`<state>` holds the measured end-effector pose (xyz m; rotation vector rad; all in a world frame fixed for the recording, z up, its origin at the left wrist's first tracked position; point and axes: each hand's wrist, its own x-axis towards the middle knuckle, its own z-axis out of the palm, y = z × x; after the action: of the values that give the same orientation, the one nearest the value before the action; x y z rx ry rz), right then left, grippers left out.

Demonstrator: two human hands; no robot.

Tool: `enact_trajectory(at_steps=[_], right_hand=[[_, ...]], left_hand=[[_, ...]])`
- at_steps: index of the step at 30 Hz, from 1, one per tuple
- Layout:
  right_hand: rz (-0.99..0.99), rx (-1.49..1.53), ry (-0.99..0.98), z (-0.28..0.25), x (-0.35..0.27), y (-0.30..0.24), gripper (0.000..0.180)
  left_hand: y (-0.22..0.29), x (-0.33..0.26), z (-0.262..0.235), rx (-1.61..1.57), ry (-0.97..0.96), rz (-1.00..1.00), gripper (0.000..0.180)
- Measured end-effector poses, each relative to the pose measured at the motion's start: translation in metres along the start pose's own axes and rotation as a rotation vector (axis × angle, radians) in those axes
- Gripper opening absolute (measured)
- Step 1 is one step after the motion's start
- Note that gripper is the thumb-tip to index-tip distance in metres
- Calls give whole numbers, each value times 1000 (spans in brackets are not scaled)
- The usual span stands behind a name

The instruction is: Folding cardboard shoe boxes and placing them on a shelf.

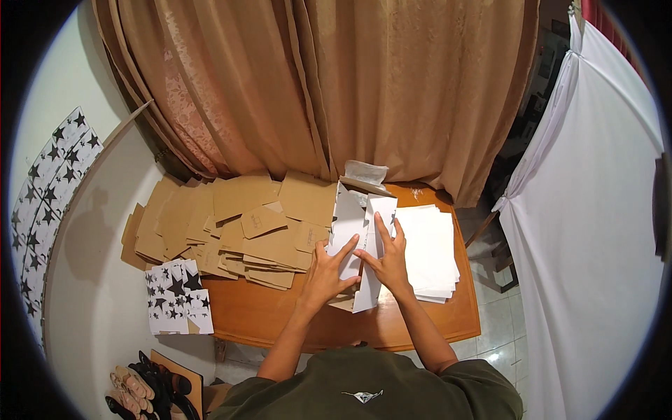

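In front of me on the table stands a white folded cardboard box (383,238), its inner panels partly folded and a gap between them. My left hand (323,274) is closed round its left side, with index finger and thumb stretched across the white panel. On the right panel lies my right hand (389,264); its index finger points away from me and its thumb reaches to the middle gap. Another finger bends over the right edge, so this hand grips the box too. A crumpled, translucent whitish piece (365,172) sticks up behind the box.
Brown cardboard sheets (238,199) lie overlapping across the table's left half. White sheets (427,255) are stacked at right. A star-patterned box (178,297) sits at the left front corner of the wooden table (280,323). Brown curtains (420,91) hang behind; shoes (150,385) stand lower left.
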<state>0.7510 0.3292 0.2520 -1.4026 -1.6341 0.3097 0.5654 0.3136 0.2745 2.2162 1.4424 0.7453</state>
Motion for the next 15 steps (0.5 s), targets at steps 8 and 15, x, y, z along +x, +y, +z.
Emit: enact_trajectory(at_steps=[8,15], right_hand=[[77,36,-52,0,3,-3,89],[85,189,49,6,6,1,83]], left_hand=[[-9,1,-2,-123,5,101,94],[-6,0,-6,-41,19,90,95]])
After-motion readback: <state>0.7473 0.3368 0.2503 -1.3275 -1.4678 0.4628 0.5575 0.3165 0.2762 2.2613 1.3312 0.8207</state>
